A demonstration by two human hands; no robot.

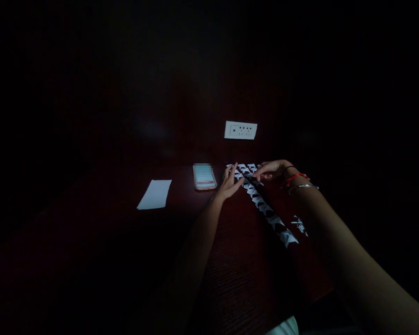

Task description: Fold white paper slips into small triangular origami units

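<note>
Folded white paper pieces [260, 203] lie in a long slanting row on the dark red tabletop, with more short rows at its far end. My left hand [229, 185] is spread over the left side of that far end, its fingers apart and fingertips beside the pieces. Across from it, my right hand [270, 170] reaches in from the right with thumb and fingers drawn together. Its fingertips appear to pinch a folded paper piece at the far rows, though dim light blurs the detail. Bracelets circle my right wrist.
A phone [204, 177] with a lit screen lies left of my left hand. Farther left is a flat white paper stack [155, 194]. Small white paper scraps [300, 225] lie near my right forearm. A wall socket [240, 130] sits above the table's back edge. Surroundings are very dark.
</note>
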